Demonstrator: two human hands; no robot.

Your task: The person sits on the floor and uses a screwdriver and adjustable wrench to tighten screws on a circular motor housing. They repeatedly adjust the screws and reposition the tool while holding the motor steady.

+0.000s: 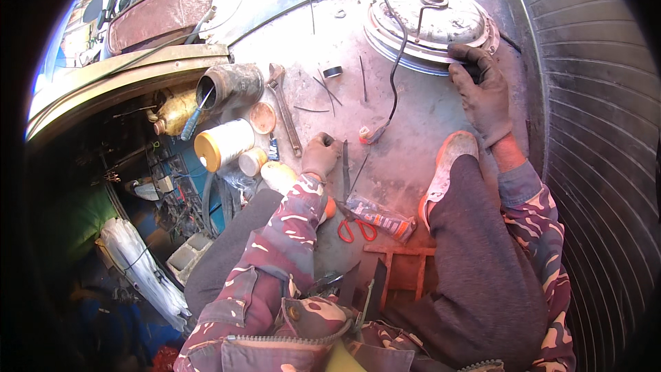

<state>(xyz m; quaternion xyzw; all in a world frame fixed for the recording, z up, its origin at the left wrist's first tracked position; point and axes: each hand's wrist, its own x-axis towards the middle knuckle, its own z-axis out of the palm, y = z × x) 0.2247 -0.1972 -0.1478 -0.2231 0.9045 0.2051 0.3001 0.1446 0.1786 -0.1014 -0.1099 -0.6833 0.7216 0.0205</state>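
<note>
A round whitish metal housing (430, 27), which looks like a ceiling fan motor with a rod on top, lies at the far right. My gloved right hand (482, 89) has its fingers and thumb curled at the near right rim. A black cable (396, 76) loops from the rod down to a small red-and-white end piece (372, 135). My gloved left hand (322, 155) is closed low over the floor, beside a dark flat strip (345, 169); its fingertips are partly hidden. Red-handled scissors (357, 230) and a printed plastic packet (382, 217) lie near my feet.
An adjustable wrench (286, 110), a metal can (237, 86), a yellow-lidded white jar (224, 145) and a roll of black tape (332, 71) lie around the left hand. Thin dark sticks are scattered beyond. A ribbed shutter (599, 110) borders the right; cluttered storage lies left.
</note>
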